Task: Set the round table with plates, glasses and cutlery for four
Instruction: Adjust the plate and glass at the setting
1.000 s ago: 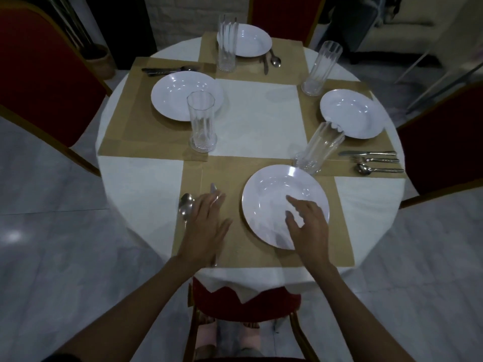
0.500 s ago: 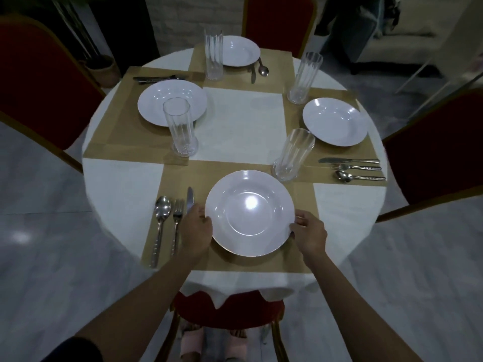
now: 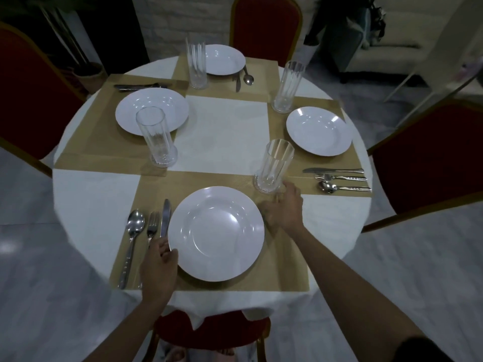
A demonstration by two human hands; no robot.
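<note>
- Round table (image 3: 86, 205), white on top. Calling the person's edge 6 o'clock, tan placemats (image 3: 285, 270) sit at 6, 9, 12 and 3.
- 6 o'clock: the near plate (image 3: 216, 233), a deep white one, lies flat on its mat. It's empty, just light glare in the well.
- The left hand (image 3: 159, 267) is at that plate's 8 o'clock, with the thumb against the rim and the fingers curled over the cutlery handles. Honestly can't tell if it's pinching the rim or just leaning on it.
- Spoon (image 3: 133, 231), fork (image 3: 152, 226) and knife (image 3: 165, 218) lie side by side at the plate's 9 o'clock. The spoon is outermost and the knife is just beside the rim.
- The right hand (image 3: 285, 210) is at the plate's 2 o'clock and a bit blurry. Its fingers are loose and spread, with the tips right by the foot of the near glass (image 3: 274, 165), not wrapped round it.
- That near glass is ribbed, upright and empty, at the plate's 1 o'clock.
- 9 o'clock: the left plate (image 3: 151, 111) is empty. The left glass (image 3: 156, 137) is upright and empty on its near side, and the left cutlery (image 3: 139, 86) is on its far side.
- 12 o'clock: the far plate (image 3: 222, 60) is empty, with the far glass (image 3: 196, 64) upright at its 9. The far spoon (image 3: 247, 77) and far knife (image 3: 237, 83) are at its 4.
- 3 o'clock: the right plate (image 3: 318, 130) is empty, with the right glass (image 3: 287, 86) upright at its 11. The right cutlery (image 3: 339, 177) is lined up at its 6.
- Red chairs (image 3: 266, 27) stand around the table.
</note>
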